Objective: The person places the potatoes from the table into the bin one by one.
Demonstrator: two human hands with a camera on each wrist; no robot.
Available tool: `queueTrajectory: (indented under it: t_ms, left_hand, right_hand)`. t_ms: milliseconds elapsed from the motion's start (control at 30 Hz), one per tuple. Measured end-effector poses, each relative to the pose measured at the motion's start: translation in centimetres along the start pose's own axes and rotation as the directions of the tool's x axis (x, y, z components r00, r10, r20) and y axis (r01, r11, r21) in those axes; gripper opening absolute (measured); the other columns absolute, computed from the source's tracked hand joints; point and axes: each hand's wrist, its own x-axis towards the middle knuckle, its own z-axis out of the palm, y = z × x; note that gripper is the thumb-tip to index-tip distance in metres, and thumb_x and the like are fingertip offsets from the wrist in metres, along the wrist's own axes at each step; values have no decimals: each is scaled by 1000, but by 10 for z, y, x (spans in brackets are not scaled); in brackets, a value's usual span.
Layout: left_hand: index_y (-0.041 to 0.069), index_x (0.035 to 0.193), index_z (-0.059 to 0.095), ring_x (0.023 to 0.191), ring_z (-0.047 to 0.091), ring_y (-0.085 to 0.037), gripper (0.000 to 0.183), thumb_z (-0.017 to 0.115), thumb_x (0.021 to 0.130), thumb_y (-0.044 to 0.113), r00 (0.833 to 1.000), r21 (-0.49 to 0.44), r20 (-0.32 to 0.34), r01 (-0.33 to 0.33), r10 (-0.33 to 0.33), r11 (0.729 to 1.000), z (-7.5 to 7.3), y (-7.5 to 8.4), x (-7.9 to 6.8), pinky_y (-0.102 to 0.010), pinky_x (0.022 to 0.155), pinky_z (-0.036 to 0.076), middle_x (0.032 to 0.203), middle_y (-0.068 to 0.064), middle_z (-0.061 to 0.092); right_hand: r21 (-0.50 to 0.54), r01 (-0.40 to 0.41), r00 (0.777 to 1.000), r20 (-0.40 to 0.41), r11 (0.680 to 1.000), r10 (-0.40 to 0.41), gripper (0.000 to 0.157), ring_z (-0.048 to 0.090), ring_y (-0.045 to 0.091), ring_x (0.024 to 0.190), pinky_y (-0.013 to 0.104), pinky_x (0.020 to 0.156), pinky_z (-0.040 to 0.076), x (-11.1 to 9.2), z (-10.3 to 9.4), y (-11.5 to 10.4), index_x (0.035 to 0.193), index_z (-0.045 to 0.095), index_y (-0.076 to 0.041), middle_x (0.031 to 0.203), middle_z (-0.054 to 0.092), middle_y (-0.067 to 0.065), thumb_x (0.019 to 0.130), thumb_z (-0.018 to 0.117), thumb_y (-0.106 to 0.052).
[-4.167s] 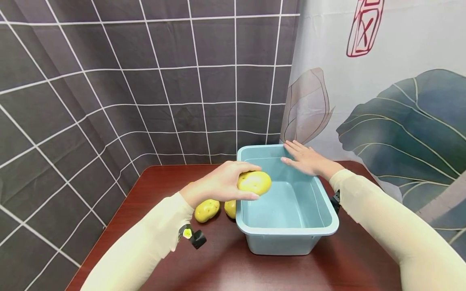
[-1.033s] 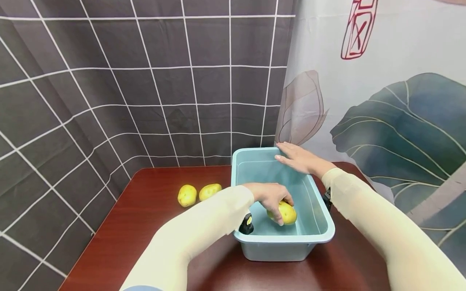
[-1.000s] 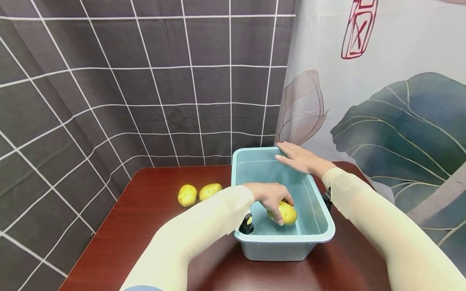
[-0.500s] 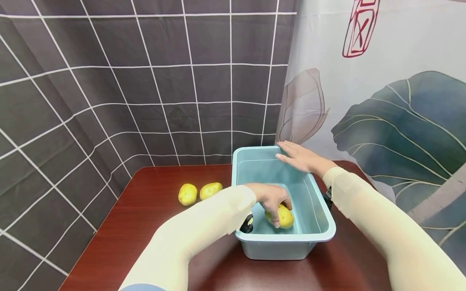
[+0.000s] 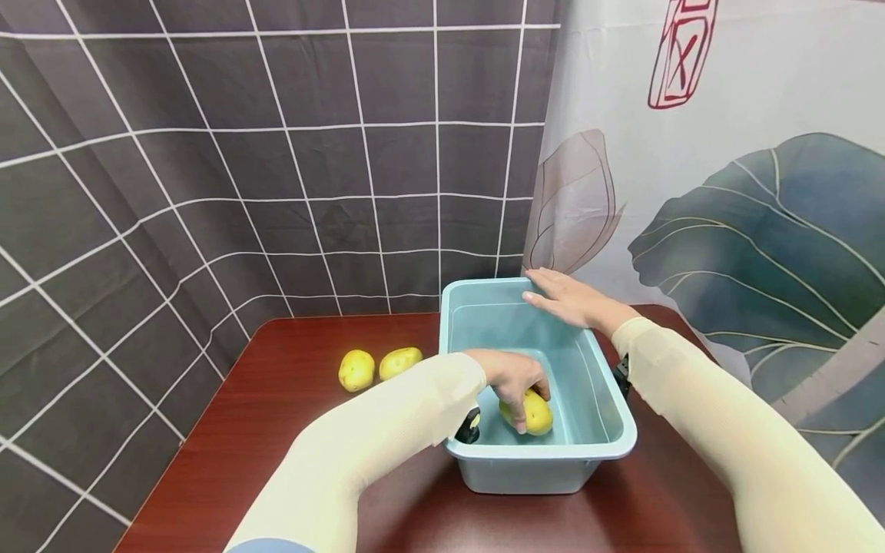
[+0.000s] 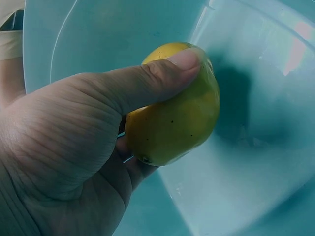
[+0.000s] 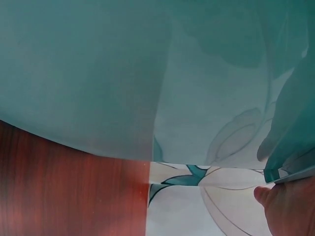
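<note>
Inside the light blue plastic tub (image 5: 525,452), my left hand (image 5: 513,380) grips a yellow potato (image 5: 538,415) low down near the tub floor. The left wrist view shows the thumb across the top of the potato (image 6: 172,123) and fingers beneath it. A shadow falls on the floor beside it; whether they touch I cannot tell. At the tub's far right corner, my right hand (image 5: 570,298) rests on the rim with fingers extended. Seen from the right wrist, only part of that hand (image 7: 293,209) shows at the rim.
Two more potatoes, one rounder (image 5: 356,370) and one longer (image 5: 399,359), lie on the reddish-brown table (image 5: 290,369) left of the tub. My left sleeve covers part of the table. A dark gridded curtain (image 5: 387,169) and a printed white one hang behind.
Earlier my left hand held a potato over the tub's left rim; now it holds one down inside. Over the last second it has shifted slightly left and nearer. The right hand stays put.
</note>
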Motion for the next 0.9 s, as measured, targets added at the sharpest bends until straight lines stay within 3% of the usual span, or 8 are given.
queueTrajectory:
  t_ms: [300,900]
  left_hand:
    - [12,122,66,104,58,-4,56,87,71,23,999,-36,-5,35,-35,999,0,1,-2,-14,86,43,113,3,67]
    - [12,119,68,95,58,-3,51,84,74,30,993,-34,-114,12,-16,999,-4,-1,-2,-16,81,45,107,4,68]
  right_hand:
    - [2,7,1000,-15,1000,-7,76,10,34,145,54,114,10,0,0,-1,155,18,-12,159,15,14,98,30,-61]
    - [-2,-18,1000,8,1000,18,78,8,35,145,58,112,8,0,-1,-1,155,16,-13,159,12,14,97,28,-63]
